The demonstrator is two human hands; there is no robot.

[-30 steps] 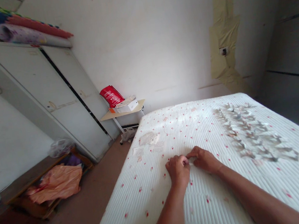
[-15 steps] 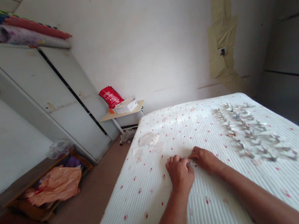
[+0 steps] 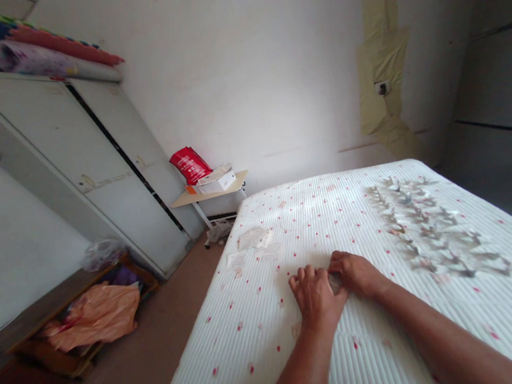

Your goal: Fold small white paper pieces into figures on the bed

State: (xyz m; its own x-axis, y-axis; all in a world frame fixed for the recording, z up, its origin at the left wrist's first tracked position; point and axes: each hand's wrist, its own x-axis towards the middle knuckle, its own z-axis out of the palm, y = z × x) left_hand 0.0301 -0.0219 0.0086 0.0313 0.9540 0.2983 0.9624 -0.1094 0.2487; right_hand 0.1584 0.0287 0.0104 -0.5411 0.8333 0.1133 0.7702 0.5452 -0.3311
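Low over the mattress [image 3: 363, 342], my left hand [image 3: 315, 292] and my right hand [image 3: 355, 272] meet at a small piece of folded paper [image 3: 334, 282]. It is greyish, and fingers cover most of it. Both hands are closed on it, the right from the far side and the left with its thumb side against it. To the right stand rows of small folded paper figures [image 3: 409, 199], printed like newspaper and shaped like birds. On the left part of the mattress lie several flat printed paper pieces [image 3: 255, 238].
Beyond the mattress's far left corner stands a small table [image 3: 183, 199] with a red bag [image 3: 190, 165] and a white box [image 3: 218, 183]. A grey cabinet [image 3: 53, 138] and a low wooden bench with an orange plastic bag [image 3: 97, 316] are at the left.
My left hand has shifted slightly right, closer to my right hand. The fingers have moved around the paper, and more of its surface shows between the hands.
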